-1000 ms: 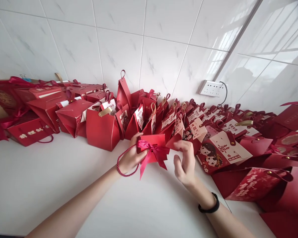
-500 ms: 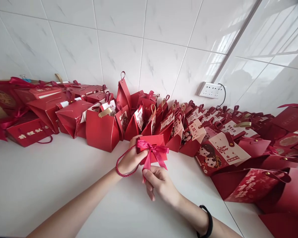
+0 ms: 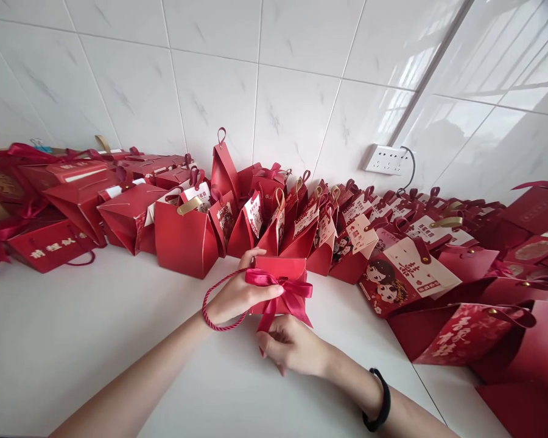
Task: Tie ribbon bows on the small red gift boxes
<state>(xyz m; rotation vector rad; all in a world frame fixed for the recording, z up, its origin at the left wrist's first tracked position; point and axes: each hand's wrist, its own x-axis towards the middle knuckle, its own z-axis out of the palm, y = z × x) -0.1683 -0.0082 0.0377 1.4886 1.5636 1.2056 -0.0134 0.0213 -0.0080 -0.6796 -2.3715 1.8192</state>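
A small red gift box (image 3: 292, 267) is held above the white table, its flap facing me. Across its front runs a shiny crimson ribbon (image 3: 301, 289) tied in a bow with loops and hanging tails. My left hand (image 3: 240, 293) grips the box from the left, thumb pressed on the bow near its knot, fingers partly hidden behind. A twisted red cord handle (image 3: 205, 307) loops from the box around my left wrist. My right hand (image 3: 296, 347) is closed below the box, pinching the left ribbon tail between thumb and fingers.
Many red gift boxes (image 3: 185, 243) with strap handles line the back of the white table (image 3: 119, 340) along the tiled wall. More boxes (image 3: 475, 334) crowd the right side. A ribboned box (image 3: 45, 246) lies at far left. A white power strip (image 3: 386, 159) is on the wall.
The box and both hands have come slightly lower and nearer. My left thumb has shifted right onto the bow's middle. My right hand has turned and curled further around the ribbon tail.
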